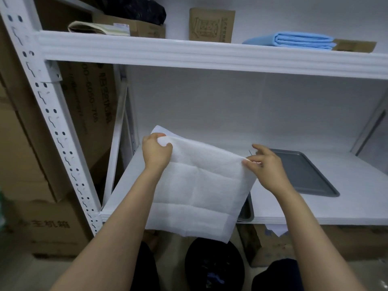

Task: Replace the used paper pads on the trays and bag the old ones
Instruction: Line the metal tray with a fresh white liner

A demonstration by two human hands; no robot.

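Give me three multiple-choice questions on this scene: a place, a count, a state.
1. The blue folded stack lies: A on the upper shelf; B on the floor; C in a tray.
2. The white pad is held by: A nothing; B one hand; C two hands.
3. The grey tray on the right is: A bare; B padded; C full of boxes.
Answers: 1A, it rests up there. 2C, left hand and right hand each hold a top corner. 3A, its metal floor shows.

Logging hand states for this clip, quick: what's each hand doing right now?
Left hand: grips the white paper pad at its upper left corner.
Right hand: pinches the pad's upper right edge.
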